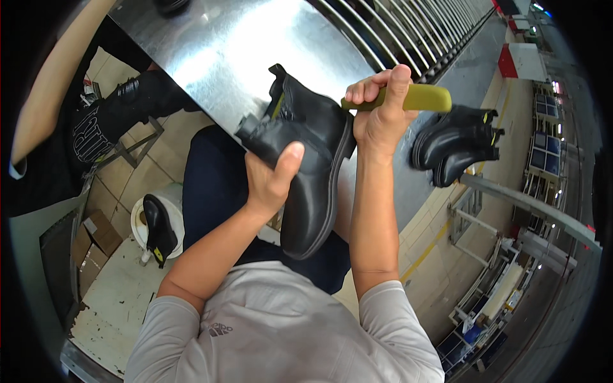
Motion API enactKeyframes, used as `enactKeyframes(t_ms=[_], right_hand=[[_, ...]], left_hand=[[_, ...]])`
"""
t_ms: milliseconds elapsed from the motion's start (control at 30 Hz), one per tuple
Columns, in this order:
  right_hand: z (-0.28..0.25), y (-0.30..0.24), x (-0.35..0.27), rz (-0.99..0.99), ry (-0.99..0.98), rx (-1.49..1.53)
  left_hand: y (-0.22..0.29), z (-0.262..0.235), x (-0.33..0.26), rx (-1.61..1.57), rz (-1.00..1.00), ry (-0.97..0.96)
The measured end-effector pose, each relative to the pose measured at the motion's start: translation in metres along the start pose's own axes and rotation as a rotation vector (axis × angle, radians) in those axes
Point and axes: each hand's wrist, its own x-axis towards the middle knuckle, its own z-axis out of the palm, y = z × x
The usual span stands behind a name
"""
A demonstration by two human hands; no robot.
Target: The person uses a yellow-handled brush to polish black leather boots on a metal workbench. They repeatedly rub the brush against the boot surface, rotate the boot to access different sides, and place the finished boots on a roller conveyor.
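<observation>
Left hand (271, 179): grasps the black boot (313, 166) at frame centre.
Right hand (380, 105): clenched around a yellow-green handle (424, 97), upper centre.

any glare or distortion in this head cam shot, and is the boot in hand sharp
Head view: strong white glare on the metal table; fisheye bends the roller rails and darkens the rim; the black boot in the left hand is sharp, as are the right hand and its yellow-green handle.
</observation>
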Motion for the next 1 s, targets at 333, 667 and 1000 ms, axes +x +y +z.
enactKeyframes(t_ms=[333,667,1000], right_hand=[[-0.021,-0.019,-0.098,-0.132,-0.105,0.197],[-0.019,-0.055,-0.176,-0.182,-0.127,0.107],[-0.023,-0.066,-0.263,-0.115,-0.293,-0.199]], left_hand=[[-0.004,0.008,-0.01,-0.024,-0.061,0.065],[-0.007,0.01,-0.01,0.011,-0.026,0.073],[0.012,0.02,0.01,-0.106,-0.157,-0.014]])
